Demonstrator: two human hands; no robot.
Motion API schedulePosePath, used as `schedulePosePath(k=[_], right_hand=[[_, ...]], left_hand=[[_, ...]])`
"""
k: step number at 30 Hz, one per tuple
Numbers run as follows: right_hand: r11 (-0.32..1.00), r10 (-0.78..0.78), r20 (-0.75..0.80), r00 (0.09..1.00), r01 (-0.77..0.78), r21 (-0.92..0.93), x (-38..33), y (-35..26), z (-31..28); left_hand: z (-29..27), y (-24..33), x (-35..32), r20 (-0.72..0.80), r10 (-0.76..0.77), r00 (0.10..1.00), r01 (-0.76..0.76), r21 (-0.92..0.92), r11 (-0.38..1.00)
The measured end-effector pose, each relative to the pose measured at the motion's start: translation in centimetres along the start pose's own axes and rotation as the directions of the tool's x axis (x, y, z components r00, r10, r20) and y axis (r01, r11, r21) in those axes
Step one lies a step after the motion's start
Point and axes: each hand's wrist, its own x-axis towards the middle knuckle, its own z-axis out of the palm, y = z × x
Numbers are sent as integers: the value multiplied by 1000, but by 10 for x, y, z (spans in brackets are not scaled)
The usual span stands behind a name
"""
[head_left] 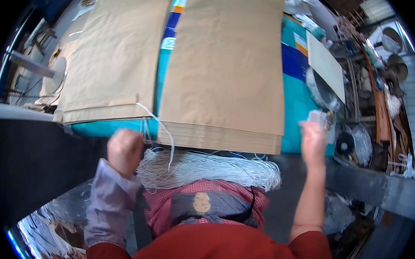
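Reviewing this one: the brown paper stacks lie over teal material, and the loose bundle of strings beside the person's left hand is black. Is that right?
Not quite: in the head view the bundle of strings is white. It does lie beside the left hand, and the brown paper stacks lie over teal material.

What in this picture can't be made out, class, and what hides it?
Head view: the left hand is blurred; whether it pinches any thin white string is unclear.
Head view: the right hand is blurred; its grip on the small translucent plastic piece is uncertain.
Head view: the flat right-hand brown paper stack hides much of the turquoise printed surface; the picture's top edge cuts off the stack.
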Motion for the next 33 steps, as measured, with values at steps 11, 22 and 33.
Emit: schedulePosePath(k=[11, 22, 33], right_hand=[[996, -68, -138, 988, 60, -59, -22, 116, -59], [622, 733, -189, 654, -531, 576, 104, 200, 10], [617, 747, -77, 660, -646, 450, 102, 198, -21]], left_hand=[[111, 70, -65, 629, 91, 772, -146, 35, 989], [74, 107, -35, 459, 25, 888, 17, -88, 996], [61, 125, -17, 448, 56, 892, 21, -166, 986]])
